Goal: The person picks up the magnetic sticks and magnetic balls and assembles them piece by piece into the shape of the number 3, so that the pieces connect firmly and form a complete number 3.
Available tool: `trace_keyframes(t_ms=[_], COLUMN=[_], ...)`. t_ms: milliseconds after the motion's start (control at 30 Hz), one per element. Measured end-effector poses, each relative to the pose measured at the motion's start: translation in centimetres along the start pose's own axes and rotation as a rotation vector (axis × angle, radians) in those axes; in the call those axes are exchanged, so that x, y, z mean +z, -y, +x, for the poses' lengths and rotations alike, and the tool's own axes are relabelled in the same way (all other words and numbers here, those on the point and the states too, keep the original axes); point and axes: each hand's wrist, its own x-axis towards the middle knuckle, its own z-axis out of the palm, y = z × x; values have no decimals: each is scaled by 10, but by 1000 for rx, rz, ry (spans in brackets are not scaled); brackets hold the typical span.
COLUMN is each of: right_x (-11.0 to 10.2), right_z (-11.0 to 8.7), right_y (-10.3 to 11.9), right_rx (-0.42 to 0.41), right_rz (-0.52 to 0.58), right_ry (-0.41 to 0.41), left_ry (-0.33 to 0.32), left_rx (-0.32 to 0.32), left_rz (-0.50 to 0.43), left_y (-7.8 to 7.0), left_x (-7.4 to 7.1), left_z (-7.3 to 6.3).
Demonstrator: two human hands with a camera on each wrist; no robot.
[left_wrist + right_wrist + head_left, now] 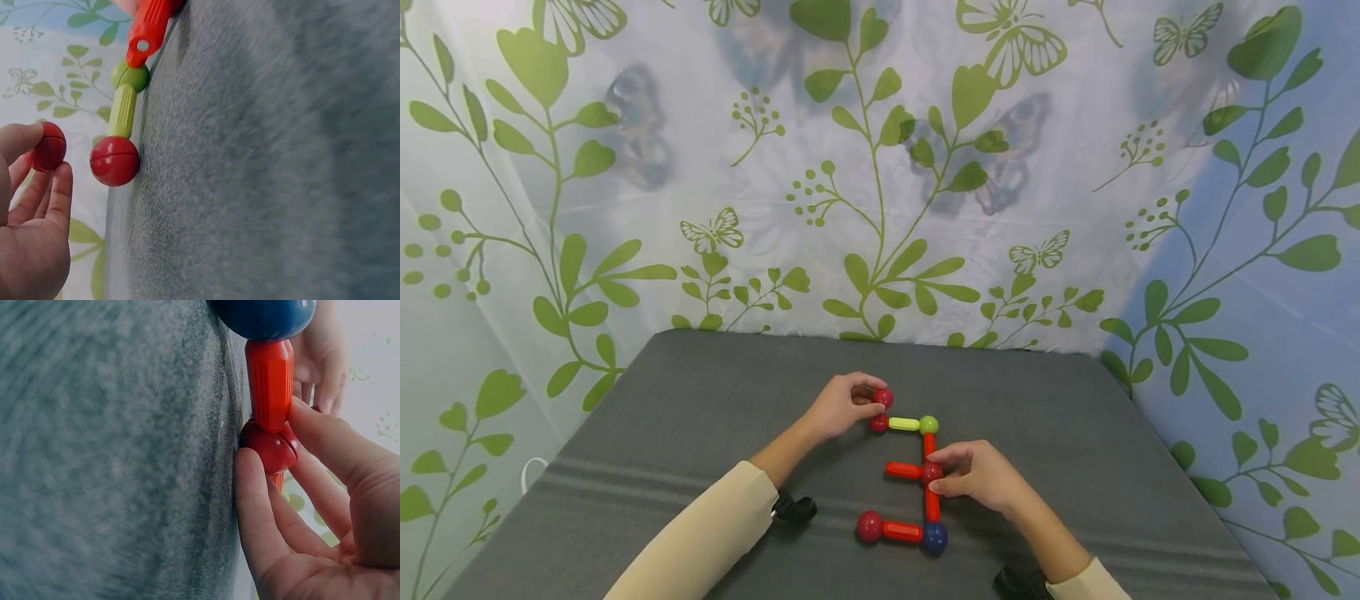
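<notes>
My left hand point(838, 407) pinches a loose red ball point(50, 147) between thumb and fingers, held just above another red ball point(115, 161) in the left wrist view. That lower ball ends a yellow-green rod point(904, 423), which joins a green ball point(928, 425). From there red rods run toward me through a middle red ball point(270, 447) to a blue ball point(935, 537). The thumb and fingers of my right hand point(983, 478) grip the middle ball. A side rod point(903, 470) in red points left from it, its far end bare.
Nearest me, a red rod point(902, 531) links the blue ball to a red end ball point(870, 527). The ball-and-rod frame lies on a grey cloth-covered table point(737, 392). A leaf-and-butterfly curtain point(910, 208) hangs behind. Black straps point(795, 508) sit at both wrists.
</notes>
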Motion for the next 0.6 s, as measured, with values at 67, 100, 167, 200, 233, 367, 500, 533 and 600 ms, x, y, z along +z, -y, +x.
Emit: trace_keyframes(t_ms=[67, 100, 167, 200, 233, 367, 500, 533, 600], right_x=[0, 0, 0, 0, 0, 0, 0, 0, 1], right_z=[0, 0, 0, 1, 1, 1, 0, 0, -1], right_y=[0, 0, 0, 0, 0, -1, -1, 0, -1], right_rx=[-1, -1, -1, 0, -1, -14, -34, -35, -34], right_rz=[-3, -3, -2, 1, 2, 6, 19, 24, 28], right_ry=[-2, -2, -5, -5, -7, -6, -3, -2, 1], left_ry=[10, 15, 25, 29, 33, 59, 91, 99, 108], left_rx=[8, 11, 20, 23, 27, 21, 10, 4, -15], left_rz=[-8, -12, -13, -15, -14, -19, -19, -16, -7], left_y=[-1, -2, -3, -3, -3, -3, -2, -2, -1], left_x=[1, 1, 1, 2, 2, 2, 3, 3, 3], left_z=[-4, -7, -12, -14, -17, -28, -39, -41, -45])
